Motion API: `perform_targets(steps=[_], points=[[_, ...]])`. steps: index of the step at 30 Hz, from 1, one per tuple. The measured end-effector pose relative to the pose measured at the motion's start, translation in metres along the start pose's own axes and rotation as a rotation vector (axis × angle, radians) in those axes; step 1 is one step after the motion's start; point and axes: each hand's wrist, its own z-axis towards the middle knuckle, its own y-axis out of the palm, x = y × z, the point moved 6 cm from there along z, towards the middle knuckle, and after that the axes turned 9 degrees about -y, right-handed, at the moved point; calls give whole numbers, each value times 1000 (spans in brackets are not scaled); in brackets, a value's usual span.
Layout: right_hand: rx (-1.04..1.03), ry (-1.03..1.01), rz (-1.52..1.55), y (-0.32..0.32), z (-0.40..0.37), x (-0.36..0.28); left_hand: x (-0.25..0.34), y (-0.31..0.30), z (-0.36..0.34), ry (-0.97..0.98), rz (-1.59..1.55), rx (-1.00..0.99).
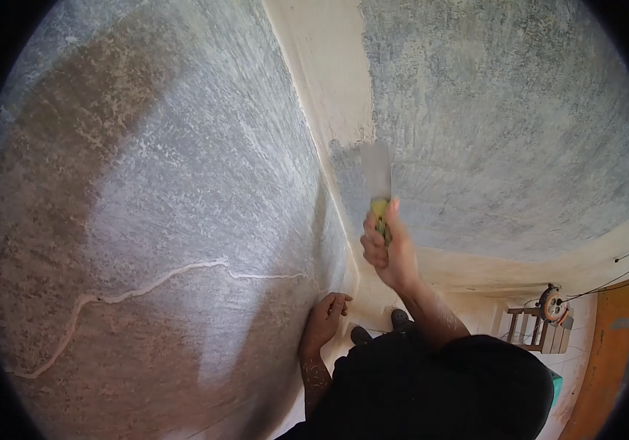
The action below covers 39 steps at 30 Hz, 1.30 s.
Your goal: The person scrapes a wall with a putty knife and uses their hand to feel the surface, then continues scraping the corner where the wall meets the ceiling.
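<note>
My right hand (393, 248) is wrapped round the yellow-green handle of a putty knife (377, 170). The knife's wide metal blade points up against the patchy grey wall (505, 132) on the right, just below a strip of smooth cream-coloured plaster (333, 73) beside the corner. Lower down, my left hand (323, 320) rests by the left wall (182, 183), its fingers curled in with nothing visible in them. A long pale filled crack (153, 282) runs across that left wall.
Two dark shoes (380, 328) are on the floor below me. To the right stands a small wooden stool (538, 330) with a round cable reel (553, 303) on it. Thin cables (608, 282) lead right from the reel, near an orange panel (608, 352).
</note>
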Motion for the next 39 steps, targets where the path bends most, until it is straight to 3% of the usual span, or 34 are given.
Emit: perform_targets(steps=[2,6,9,12,16,18,19,21,24,27,30,34,39], points=[[-29,3,63,22,3,-5,6,1,-2,-17,13,9],[-14,10,19,-5,1,2,0,-1,-1,-27,5,4],[-153,-134,20,33,18,-33,1,0,0,2,-5,-3],[-75,-36,53,17,9,-11,14,-2,-7,-27,32,15],[-141,-16,-107,-12,9,25,26,0,1,3,42,166],[-201,-105,-328,-12,13,26,73,10,-10,271,-155,286],[-214,1,-252,-11,11,28,103,12,-12,413,-253,348],[-245,211,-100,-1,3,26,135,18,1,519,-48,421],[-318,246,-320,4,3,18,153,26,16,643,122,617],[-419,94,-588,-22,18,15,160,28,14,675,177,743],[-234,-160,-829,-42,18,-19,159,21,17,681,215,858],[-26,-672,-1078,-80,-5,-76,136,21,29,645,228,936],[367,-1352,-1259,-108,-48,-145,179,13,29,781,224,1067]])
